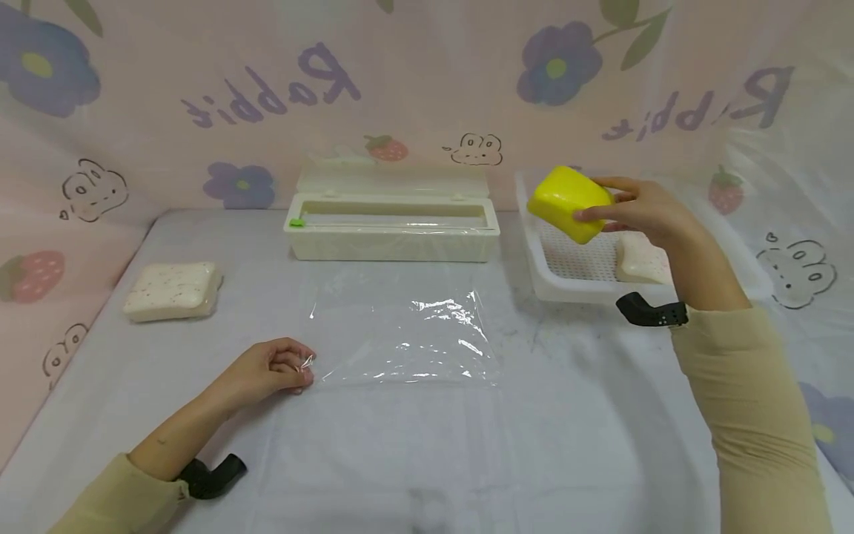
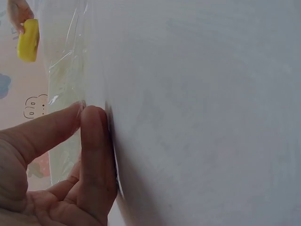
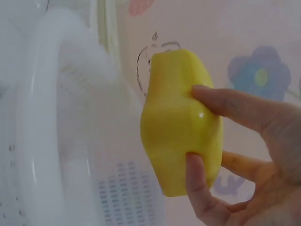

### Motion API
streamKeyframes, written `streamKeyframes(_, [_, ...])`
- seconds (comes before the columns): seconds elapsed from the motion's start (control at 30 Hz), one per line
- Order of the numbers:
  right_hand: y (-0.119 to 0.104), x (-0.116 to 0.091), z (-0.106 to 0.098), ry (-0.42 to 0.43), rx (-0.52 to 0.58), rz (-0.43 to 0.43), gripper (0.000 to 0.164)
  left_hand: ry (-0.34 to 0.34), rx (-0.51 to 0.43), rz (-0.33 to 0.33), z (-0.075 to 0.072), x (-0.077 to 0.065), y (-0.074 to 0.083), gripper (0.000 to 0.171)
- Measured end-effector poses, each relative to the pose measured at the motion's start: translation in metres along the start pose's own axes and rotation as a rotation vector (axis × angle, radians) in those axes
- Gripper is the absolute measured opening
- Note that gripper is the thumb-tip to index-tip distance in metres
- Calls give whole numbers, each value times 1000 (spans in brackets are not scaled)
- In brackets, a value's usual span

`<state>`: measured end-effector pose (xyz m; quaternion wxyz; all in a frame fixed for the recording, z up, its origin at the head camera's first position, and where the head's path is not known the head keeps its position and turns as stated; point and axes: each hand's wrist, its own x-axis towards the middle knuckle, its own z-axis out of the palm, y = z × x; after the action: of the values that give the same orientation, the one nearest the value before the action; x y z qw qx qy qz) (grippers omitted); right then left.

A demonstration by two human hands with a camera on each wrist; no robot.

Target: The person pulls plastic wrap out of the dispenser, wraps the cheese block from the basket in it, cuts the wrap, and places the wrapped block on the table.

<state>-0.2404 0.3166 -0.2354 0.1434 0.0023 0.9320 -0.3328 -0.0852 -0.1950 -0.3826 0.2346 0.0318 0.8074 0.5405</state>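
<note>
In the head view my right hand grips a yellow bar of soap above the white basket. The right wrist view shows the yellow soap held between thumb and fingers, with its waisted side facing the camera. My left hand pinches the near left corner of a sheet of clear plastic wrap, which stretches over the table from the wrap dispenser. Thumb and fingertip meet on the film's edge in the left wrist view.
The cream dispenser's lid stands raised at the back, and a green slider sits at its left end. A speckled white soap bar lies on the left of the table. Another speckled soap bar is inside the basket.
</note>
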Motion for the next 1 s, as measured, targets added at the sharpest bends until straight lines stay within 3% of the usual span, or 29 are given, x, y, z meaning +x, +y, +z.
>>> streamKeyframes(0.53, [-49, -14, 56, 7, 6, -159, 77, 4, 26, -5, 0, -1, 1, 45])
streamKeyframes(1.0, [-77, -18, 108, -72, -9, -279, 74, 3, 15, 6, 1, -2, 2, 43])
